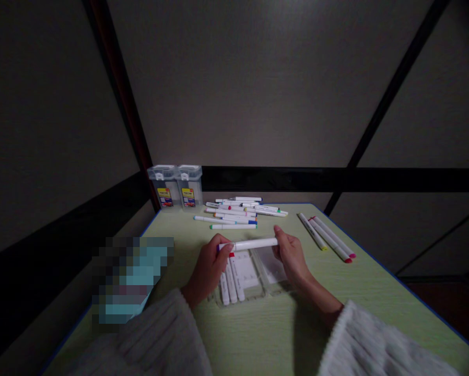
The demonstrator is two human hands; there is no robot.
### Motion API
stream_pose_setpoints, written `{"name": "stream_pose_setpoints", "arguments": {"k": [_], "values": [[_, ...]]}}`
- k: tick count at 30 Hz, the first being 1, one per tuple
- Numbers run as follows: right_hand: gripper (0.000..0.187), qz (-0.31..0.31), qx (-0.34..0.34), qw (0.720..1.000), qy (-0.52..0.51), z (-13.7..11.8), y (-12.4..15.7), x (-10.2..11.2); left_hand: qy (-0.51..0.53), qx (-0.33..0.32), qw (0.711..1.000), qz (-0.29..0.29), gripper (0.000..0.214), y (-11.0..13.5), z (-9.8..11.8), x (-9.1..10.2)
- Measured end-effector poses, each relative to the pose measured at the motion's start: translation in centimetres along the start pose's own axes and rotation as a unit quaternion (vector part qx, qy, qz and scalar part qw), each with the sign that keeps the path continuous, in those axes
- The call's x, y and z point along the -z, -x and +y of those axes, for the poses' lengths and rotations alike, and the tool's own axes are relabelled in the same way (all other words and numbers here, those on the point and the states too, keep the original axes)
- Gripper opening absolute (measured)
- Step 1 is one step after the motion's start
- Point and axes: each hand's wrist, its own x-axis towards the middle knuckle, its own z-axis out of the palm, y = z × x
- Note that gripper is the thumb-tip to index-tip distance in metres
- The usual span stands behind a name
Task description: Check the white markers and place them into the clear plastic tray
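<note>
Between my two hands a white marker (254, 244) is held level above the table. My left hand (210, 266) is closed on its left end, where a dark purple tip shows. At the other end, my right hand (291, 252) pinches the marker with thumb and fingers. Beneath it lies an opened clear plastic case (260, 284), partly hidden by my hands. Several white markers (233, 282) lie side by side in the case's left half, one with a red end. Some pale, printed sheet shows in the case.
Several loose markers (234, 226) are heaped at the back of the green table (254, 339). Three more markers (330, 237) lie at the right. Two lidded clear boxes (174, 188) stand at the back left. A blurred-out turquoise item (140, 282) lies at the left edge. A wall rises behind.
</note>
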Motion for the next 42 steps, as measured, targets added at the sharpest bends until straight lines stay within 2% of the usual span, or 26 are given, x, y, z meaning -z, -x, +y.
{"name": "stream_pose_setpoints", "arguments": {"k": [15,19,26,42], "values": [[0.052,-0.001,0.035,0.999,0.017,-0.5,0.3,0.0,-0.021,0.01,1.0,0.016,0.034,-0.1,-0.1,0.0],[0.051,-0.003,0.061,0.998,0.028,-0.7,0.5,0.1,-0.004,0.024,1.0,0.012,0.039,-0.1,-0.2,-0.1],[0.051,-0.002,0.068,0.997,0.048,-1.0,0.5,0.0,-0.002,0.06,0.998,0.028,0.048,-0.1,-0.2,-0.2],[0.046,-0.055,0.205,0.967,0.142,-1.7,1.2,0.6,0.068,0.098,0.991,0.064,0.055,-1.0,-0.5,0.2]]}}
